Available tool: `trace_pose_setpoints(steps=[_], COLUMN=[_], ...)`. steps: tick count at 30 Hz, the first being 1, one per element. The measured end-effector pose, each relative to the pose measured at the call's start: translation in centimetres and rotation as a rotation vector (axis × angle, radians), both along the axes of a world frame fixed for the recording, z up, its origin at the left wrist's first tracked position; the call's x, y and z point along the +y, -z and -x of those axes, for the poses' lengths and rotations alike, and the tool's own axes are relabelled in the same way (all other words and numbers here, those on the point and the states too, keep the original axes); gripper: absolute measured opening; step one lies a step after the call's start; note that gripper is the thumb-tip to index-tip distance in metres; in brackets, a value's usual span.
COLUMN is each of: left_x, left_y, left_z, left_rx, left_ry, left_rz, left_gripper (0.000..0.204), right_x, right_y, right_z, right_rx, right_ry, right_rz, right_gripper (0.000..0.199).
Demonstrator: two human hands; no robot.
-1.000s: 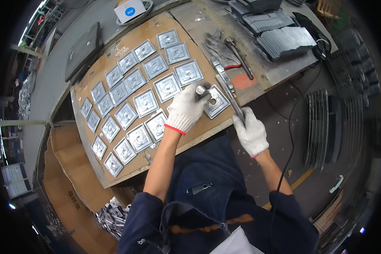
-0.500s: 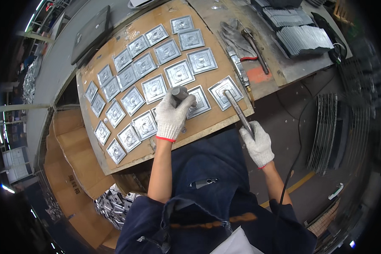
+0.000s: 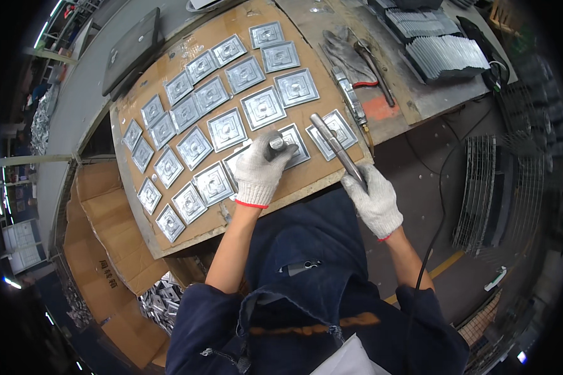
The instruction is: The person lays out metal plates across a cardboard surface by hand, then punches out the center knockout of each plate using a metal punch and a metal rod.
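Your left hand (image 3: 259,170) grips a short metal punch (image 3: 275,145) upright on a square embossed metal plate (image 3: 294,145) (steadying it); your right hand (image 3: 374,201), just beside, clenches a long steel bar (image 3: 334,145).

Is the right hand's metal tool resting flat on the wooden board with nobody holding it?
No: the gloved right hand grips the long metal tool by its lower end, the tip angled over a square metal plate.

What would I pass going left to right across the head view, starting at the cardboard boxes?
Cardboard boxes → square metal plates on the board → left hand on a small metal cylinder → metal rod in the right hand → wire racks.
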State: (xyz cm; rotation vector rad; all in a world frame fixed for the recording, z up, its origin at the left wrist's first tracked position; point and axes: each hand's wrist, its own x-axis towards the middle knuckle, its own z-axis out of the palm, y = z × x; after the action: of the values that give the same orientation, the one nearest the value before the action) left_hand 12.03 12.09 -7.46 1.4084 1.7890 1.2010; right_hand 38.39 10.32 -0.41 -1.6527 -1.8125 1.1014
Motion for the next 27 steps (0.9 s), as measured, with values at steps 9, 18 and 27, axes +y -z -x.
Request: trace_pose_setpoints(steps=[9,18,27], left_x=[-0.4,-0.2,0.5], left_y=[-1.4,-2.6,-2.2], left_z=[0.1,-0.2,0.5], left_rx=[0.18,0.12,0.05], left_ry=[0.009,0.037,0.036], left_rz=[-0.009,0.065,0.094], left_gripper=[0.045,0.038,0.034], right_x=[1.9,2.3,0.0], right_y=[-8.2,-5.6,-5.7], right_z=[5.2,5.4,2.4], right_rx=[0.215,-0.436,0.013], right_ry=[-0.127,-0.433,-0.095], right_rz=[-0.441,-0.248,-0.269], right_gripper=[0.03,0.026,0.026])
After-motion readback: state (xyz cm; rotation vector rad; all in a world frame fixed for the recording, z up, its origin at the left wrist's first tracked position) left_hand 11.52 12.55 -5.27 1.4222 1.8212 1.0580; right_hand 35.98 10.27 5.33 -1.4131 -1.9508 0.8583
